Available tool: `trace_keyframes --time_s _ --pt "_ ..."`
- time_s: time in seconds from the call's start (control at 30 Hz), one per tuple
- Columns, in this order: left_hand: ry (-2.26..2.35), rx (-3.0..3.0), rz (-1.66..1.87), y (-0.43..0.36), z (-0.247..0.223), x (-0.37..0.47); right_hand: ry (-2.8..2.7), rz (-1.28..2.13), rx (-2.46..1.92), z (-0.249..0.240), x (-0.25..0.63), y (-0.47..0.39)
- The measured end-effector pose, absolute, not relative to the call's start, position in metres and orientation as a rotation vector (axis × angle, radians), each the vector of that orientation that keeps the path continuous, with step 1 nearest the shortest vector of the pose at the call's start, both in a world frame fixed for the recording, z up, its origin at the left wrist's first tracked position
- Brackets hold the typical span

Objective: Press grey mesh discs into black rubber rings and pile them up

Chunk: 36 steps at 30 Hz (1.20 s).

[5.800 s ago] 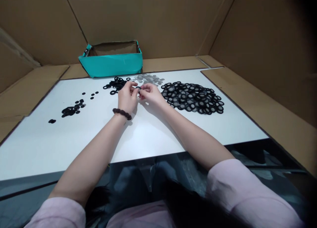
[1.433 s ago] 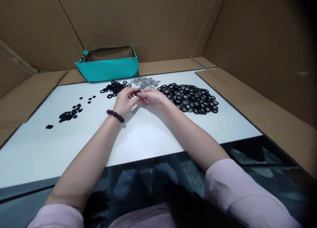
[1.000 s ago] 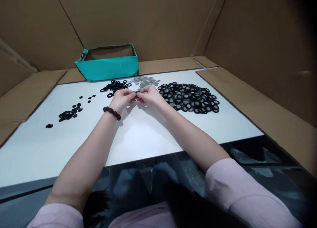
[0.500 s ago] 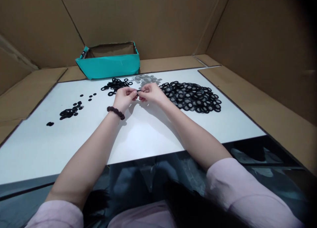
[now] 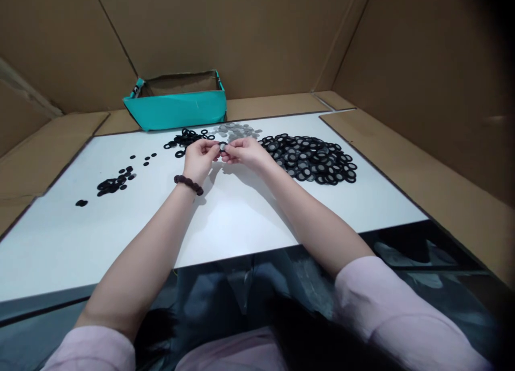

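Note:
Between my two hands is a small black ring with a grey disc centre, pinched from both sides above the white tabletop. My left hand, with a dark braided band at the wrist, closes thumb and fingers on its left edge. My right hand grips the right edge the same way. Just beyond the left hand lies a pile of black rings. Loose grey discs are spread behind the hands. To the right is a large heap of black rings with grey centres, partly behind my right hand.
A teal-fronted open cardboard box stands at the back left. Small black discs lie scattered on the left of the white tabletop. Cardboard walls surround the table at the back and sides.
The ring between my fingers has tilted, so its grey centre now shows towards me. Both hands have shifted very slightly left. The piles look the same.

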<state>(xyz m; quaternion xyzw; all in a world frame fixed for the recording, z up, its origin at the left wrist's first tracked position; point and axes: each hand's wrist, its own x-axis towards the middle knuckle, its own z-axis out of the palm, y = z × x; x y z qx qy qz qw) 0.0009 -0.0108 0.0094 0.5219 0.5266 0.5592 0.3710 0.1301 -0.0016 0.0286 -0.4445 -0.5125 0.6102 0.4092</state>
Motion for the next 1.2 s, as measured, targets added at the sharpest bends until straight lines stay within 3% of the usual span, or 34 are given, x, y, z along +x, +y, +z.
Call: trace_keyframes --time_s 0.3,0.63,0.93,1.2 --pt "1.456 1.465 1.451 -0.010 -0.001 0.004 -1.341 1.464 -1.217 0.027 0.128 -0.003" --pt "1.296 1.143 1.340 -0.016 0.014 0.004 -1.263 1.444 -1.131 0.022 0.129 0.002" --pt "1.282 0.996 1.240 -0.022 0.019 0.005 -1.456 1.200 -1.049 0.010 0.125 0.006" --pt "1.361 1.069 1.248 -0.020 0.019 0.008 -1.510 1.214 -1.023 0.012 0.120 0.000"
